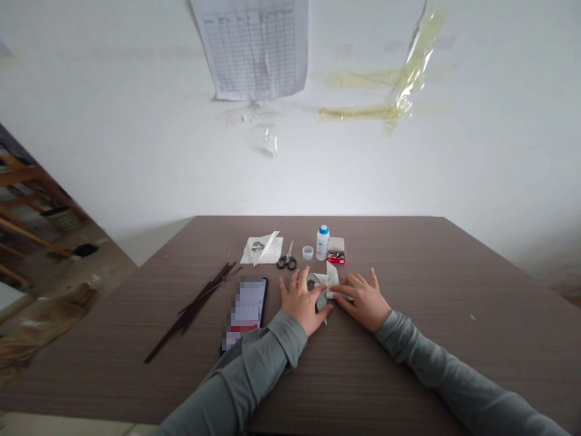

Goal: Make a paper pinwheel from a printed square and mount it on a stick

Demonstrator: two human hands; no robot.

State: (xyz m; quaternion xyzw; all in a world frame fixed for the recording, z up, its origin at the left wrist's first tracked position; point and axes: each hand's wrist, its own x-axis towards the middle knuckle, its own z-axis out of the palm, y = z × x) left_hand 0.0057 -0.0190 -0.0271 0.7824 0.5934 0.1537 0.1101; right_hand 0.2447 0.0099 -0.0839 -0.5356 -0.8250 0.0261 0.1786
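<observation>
I am standing by a table with a brown wood pattern (408, 260), and I can see a person with both bare hands on a folded white paper shape (330, 277). The shape sits near the middle of the table, between the two hands, and it has a dark gray patch on it. The left hand (302, 301) is curved, with its fingers spread a little and lying over one side of the paper. The right hand (361, 300) comes in low from the other side, and its fingertips (338, 289) are at the paper's edge. Neither hand is wide open, but I cannot tell if they are pinching the paper or just pressing on it. If they let go too soon, the folds could spring open. If they press or pull too hard, the thin paper could crease in the wrong place or rip. Just ahead, a white bottle with a blue cap (322, 242) stands upright, and a bump from a hand could tip it over. Close by are a pair of scissors (287, 260) with sharp blades and a small box of metal pins (336, 257) that could spill. On the left, loose dark sticks (195, 309) lie beside a phone (245, 312), and a sleeve (276, 345) could knock them.
</observation>
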